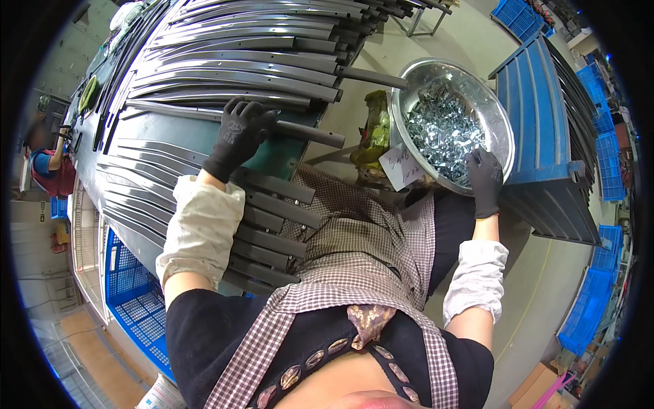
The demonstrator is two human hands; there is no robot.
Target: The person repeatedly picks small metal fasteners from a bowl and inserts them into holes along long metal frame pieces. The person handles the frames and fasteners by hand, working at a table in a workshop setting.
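My left hand (241, 133), in a black glove, is closed around a long dark grey metal strip (310, 133) on the green-topped table. The strip's holed end sticks out past the table edge. A small shiny bit shows at the fingertips, too small to name. My right hand (485, 178), also black-gloved, reaches over the near right rim of a large metal basin (505, 129). Its fingers are bent at the edge of a heap of small shiny metal clips (443, 126); what they hold, if anything, is hidden.
Several similar strips (231, 65) lie stacked across the far table; more (272, 221) lie nearer me. A written card (401, 166) and a yellow-green bag (375, 129) sit beside the basin. Right stands a blue metal bin (535, 109). A blue crate (139, 307) and another person (53, 167) are left.
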